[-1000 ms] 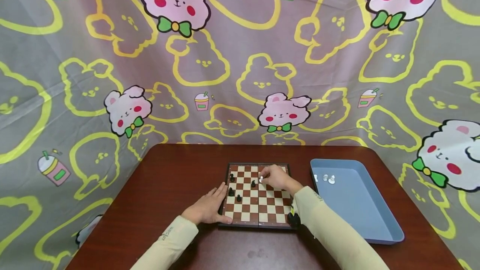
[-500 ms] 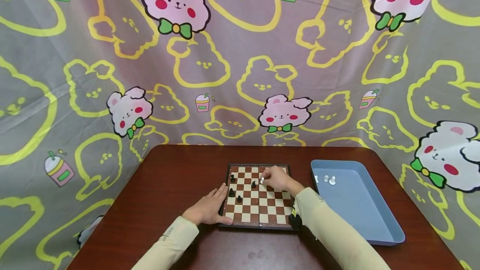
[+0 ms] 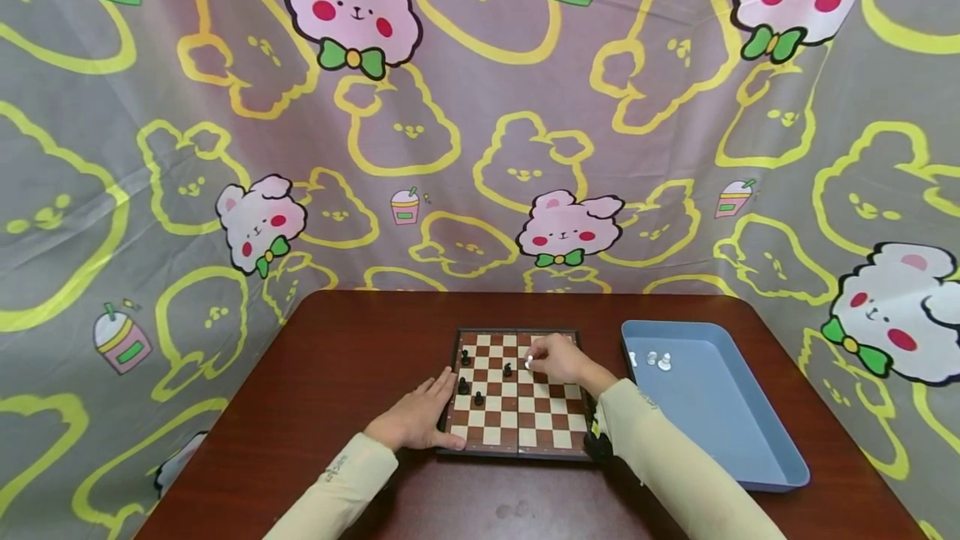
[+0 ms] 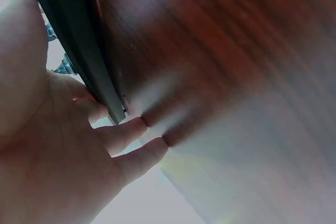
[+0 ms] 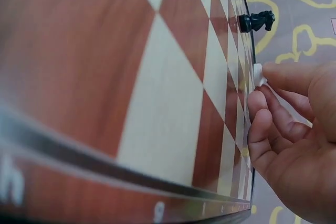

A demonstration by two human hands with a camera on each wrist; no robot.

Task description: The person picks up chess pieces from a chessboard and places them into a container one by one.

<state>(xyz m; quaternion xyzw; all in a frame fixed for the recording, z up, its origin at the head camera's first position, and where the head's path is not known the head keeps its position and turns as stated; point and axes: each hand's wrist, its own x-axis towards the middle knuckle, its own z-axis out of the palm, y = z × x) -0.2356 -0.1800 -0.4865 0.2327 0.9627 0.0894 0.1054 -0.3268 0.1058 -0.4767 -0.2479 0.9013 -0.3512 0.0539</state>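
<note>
A folding chessboard with brown and cream squares lies on the table. My right hand pinches a small white chess piece between thumb and fingertips, low over the far right half of the board; the fingers hide most of the piece. Just left of it stands a black knight. Further left are more black pieces, among them a pawn. My left hand rests along the board's left edge, fingers extended and thumb at the near corner. In the left wrist view, its fingertips touch the table beside the dark board edge.
To the right of the board sits a blue tray with raised walls, holding a few white pieces near its far left side. A patterned cloth hangs behind and beside the brown table.
My right hand has shifted slightly right and toward me with the white piece pinched in it. My left hand stays at the board's edge, and the black pieces have kept their squares.
</note>
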